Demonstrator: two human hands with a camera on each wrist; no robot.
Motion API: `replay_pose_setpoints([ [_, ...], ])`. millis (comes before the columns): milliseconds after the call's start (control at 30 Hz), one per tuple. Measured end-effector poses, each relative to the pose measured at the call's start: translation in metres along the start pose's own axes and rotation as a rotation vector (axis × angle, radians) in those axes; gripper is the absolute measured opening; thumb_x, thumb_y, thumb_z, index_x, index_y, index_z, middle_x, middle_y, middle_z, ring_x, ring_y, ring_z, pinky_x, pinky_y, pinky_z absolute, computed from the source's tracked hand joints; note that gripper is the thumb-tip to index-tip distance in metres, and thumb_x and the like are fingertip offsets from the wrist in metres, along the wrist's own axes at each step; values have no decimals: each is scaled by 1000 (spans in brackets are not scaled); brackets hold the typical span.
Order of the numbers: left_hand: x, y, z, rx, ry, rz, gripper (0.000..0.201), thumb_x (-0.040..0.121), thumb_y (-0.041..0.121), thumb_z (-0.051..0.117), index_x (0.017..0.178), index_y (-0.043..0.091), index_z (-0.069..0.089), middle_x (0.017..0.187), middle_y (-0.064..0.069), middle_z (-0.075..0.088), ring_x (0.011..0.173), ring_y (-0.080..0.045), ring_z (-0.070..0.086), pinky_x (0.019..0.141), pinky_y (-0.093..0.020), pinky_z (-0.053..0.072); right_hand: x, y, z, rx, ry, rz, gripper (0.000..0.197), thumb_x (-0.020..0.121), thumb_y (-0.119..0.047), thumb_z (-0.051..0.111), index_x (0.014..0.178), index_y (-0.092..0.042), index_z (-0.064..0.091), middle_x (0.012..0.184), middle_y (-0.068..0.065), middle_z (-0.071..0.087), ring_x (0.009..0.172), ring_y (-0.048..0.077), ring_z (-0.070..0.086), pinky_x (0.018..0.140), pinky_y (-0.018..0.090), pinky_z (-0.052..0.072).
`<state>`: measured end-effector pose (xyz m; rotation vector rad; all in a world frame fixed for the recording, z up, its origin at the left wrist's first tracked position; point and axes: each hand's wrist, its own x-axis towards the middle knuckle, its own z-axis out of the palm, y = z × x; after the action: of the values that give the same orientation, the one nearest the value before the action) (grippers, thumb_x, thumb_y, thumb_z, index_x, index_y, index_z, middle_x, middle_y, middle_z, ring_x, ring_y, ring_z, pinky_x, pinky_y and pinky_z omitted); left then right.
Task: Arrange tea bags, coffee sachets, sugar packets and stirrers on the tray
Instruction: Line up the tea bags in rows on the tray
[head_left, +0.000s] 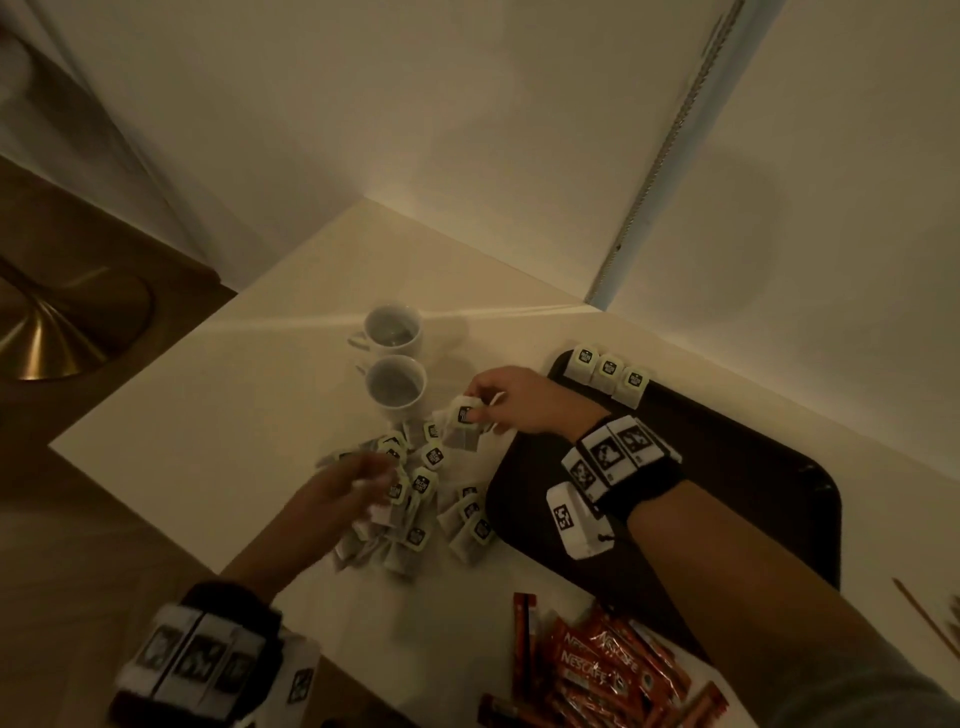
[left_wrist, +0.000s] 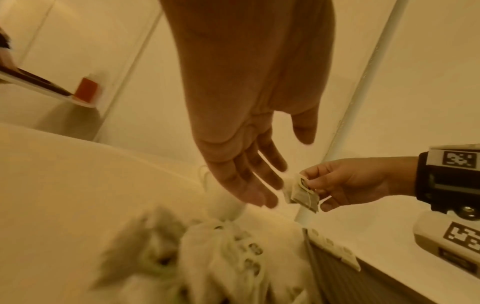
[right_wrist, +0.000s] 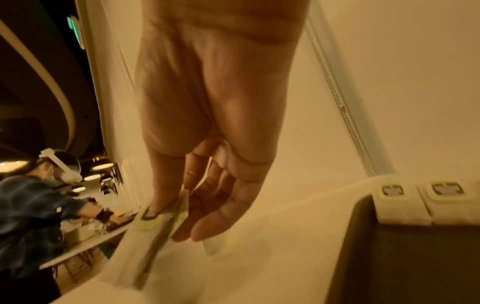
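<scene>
R hand pinches one tea bag above the tabletop, beside the tray, prob. to extend the row of 3 bags at its far edge. L hand, fingers straight, holding nothing, hovers over the loose pile.

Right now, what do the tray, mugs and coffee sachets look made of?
Tray: dark, matte, rounded corners, likely plastic. Mugs: white, smooth, thick-walled, probably glazed ceramic. Coffee sachets: red printed film with a slight sheen, likely foil-laminate or plastic; dim light leaves this open.
</scene>
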<state>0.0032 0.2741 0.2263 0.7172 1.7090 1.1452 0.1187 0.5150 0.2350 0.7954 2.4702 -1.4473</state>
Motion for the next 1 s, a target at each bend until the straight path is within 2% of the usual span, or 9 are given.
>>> replay_pose_setpoints([
  [133, 40, 35, 17, -347, -49, -26, 68, 71, 65, 62, 123, 21, 55, 124, -1, 63, 107, -16, 64, 81, -32, 53, -16, -30, -21, 9, -117, -102, 15, 89, -11, 63, 103, -8, 63, 89, 0, 61, 69, 3, 60, 61, 16, 52],
  [267, 58, 61, 29, -483, -434, -191, 86, 75, 77, 35, 129, 14, 54, 125, -14, 63, 112, -34, 61, 85, -37, 54, -23, -52, -29, -66, -196, -209, 19, 86, -8, 66, 101, -19, 62, 90, 3, 67, 69, 5, 61, 70, 26, 53],
  [333, 59, 67, 34, -461, -500, -210, 79, 80, 73, 35, 127, 13, 55, 120, -16, 65, 107, -33, 64, 82, -34, 56, -24, -54, -28, -50, -141, -239, 25, 83, -4, 68, 101, -20, 61, 84, 4, 68, 65, 13, 60, 69, 29, 52],
  [400, 61, 68, 36, -466, -457, -187, 60, 88, 55, 40, 125, 11, 55, 118, -17, 66, 104, -30, 66, 83, -33, 57, -22, -52, -26, 7, -61, -255, 25, 81, -1, 68, 100, -16, 62, 85, 5, 67, 68, 17, 61, 67, 32, 52],
  [500, 63, 61, 29, -548, -314, -126, 36, 94, 28, 45, 122, 9, 57, 114, -15, 68, 103, -28, 67, 84, -32, 57, -12, -41, -22, 89, 167, -219, 16, 88, -5, 61, 103, -9, 63, 87, -6, 61, 74, 9, 60, 65, 16, 50],
  [567, 65, 59, 23, -580, -208, -83, 29, 98, 18, 42, 119, 9, 59, 111, -12, 70, 101, -25, 68, 83, -33, 56, -3, -28, -13, 61, 276, -147, 17, 92, -4, 52, 104, -6, 64, 89, -4, 62, 77, 10, 57, 62, 10, 44],
  [767, 68, 68, 15, -524, -38, 33, 22, 98, 16, 46, 111, 12, 63, 97, -5, 73, 94, -21, 70, 71, -25, 58, 26, 16, 66, -457, 11, 102, 40, 89, -33, 60, 117, -5, 55, 119, 14, 59, 110, 27, 55, 89, 31, 40],
  [900, 68, 77, 17, -602, -34, 52, 26, 99, 8, 41, 111, 19, 61, 84, -3, 70, 82, -22, 71, 63, -26, 57, 37, 26, 98, -404, 44, 164, 44, 90, -28, 59, 122, -1, 46, 126, 18, 52, 116, 32, 48, 91, 34, 38],
  [1000, 69, 80, 13, -689, -61, 73, 33, 95, -3, 35, 105, 16, 59, 80, -5, 65, 75, -23, 67, 70, -35, 58, 37, 23, 91, -348, 64, 124, 21, 90, -19, 59, 102, -3, 57, 114, 18, 60, 106, 31, 54, 80, 30, 36],
])
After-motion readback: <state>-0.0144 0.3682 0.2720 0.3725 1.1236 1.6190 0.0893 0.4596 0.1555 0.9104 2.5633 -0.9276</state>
